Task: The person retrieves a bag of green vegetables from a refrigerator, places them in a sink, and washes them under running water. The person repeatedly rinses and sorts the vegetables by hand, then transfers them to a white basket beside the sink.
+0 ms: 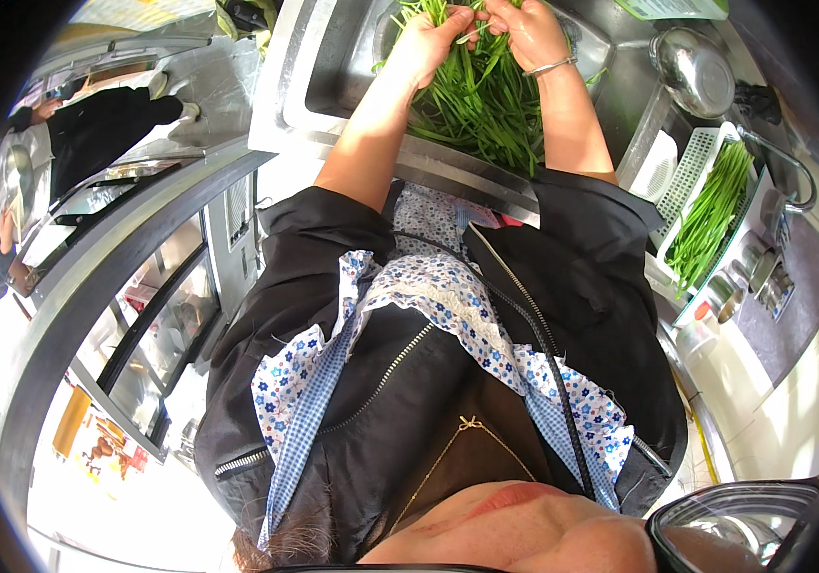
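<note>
A large heap of long, thin green chives (pixel 481 105) lies in the metal sink (pixel 324 81) in front of me. At its far side my left hand (pixel 433 43) is closed, with some of the stalks in its fingers. My right hand (pixel 532 36), with a bracelet at the wrist, pinches a pale stalk close to the left fingertips. The hands almost meet above the heap. Their outermost fingers are partly cut off by the picture's upper edge.
Right of the sink, a pale green basket (pixel 705 191) holds more chives. A shiny metal bowl (pixel 694 72) sits at the sink's right corner, near a curved faucet (pixel 801 181). Several metal containers (pixel 753 277) stand beyond the basket. Another person (pixel 94 134) is at the far left.
</note>
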`<state>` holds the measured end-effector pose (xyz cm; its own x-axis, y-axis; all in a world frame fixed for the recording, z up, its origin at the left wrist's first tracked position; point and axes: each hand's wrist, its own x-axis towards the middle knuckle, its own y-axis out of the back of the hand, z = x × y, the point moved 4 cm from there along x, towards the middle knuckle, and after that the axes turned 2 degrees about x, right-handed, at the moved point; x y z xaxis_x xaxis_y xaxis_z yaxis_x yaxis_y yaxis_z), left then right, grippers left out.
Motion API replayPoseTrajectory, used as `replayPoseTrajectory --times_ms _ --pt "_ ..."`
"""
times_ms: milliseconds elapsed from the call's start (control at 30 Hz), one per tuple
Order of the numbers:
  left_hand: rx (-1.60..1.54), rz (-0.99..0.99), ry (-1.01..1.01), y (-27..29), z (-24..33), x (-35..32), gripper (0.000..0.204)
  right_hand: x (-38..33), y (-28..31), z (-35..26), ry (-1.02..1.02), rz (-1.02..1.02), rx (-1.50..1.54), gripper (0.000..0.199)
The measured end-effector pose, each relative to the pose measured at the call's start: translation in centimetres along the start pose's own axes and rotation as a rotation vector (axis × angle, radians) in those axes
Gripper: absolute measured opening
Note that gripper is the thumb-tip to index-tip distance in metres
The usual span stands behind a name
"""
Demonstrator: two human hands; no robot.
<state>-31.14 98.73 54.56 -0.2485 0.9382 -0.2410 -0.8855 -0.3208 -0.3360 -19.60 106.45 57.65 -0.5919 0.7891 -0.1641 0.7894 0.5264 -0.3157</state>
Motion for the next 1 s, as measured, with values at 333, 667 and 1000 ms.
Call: replayPoseTrajectory --times_ms 333,667,1000 --pt "0.219 -0.064 0.011 -0.8 2.1 -0.9 0.014 1.4 0.6 0.7 -0.059 -0.024 0.392 0.041" --pt "-0.027 0.046 0.058 0.0 0.2 0.1 0.011 0.1 -0.6 0.0 -0.101 -0.06 0.384 0.046" --pt "-0.111 -0.094 0.163 -0.6 0.3 -0.5 0.016 -0.3 0.2 1.5 -0.034 0.068 0.221 0.031"
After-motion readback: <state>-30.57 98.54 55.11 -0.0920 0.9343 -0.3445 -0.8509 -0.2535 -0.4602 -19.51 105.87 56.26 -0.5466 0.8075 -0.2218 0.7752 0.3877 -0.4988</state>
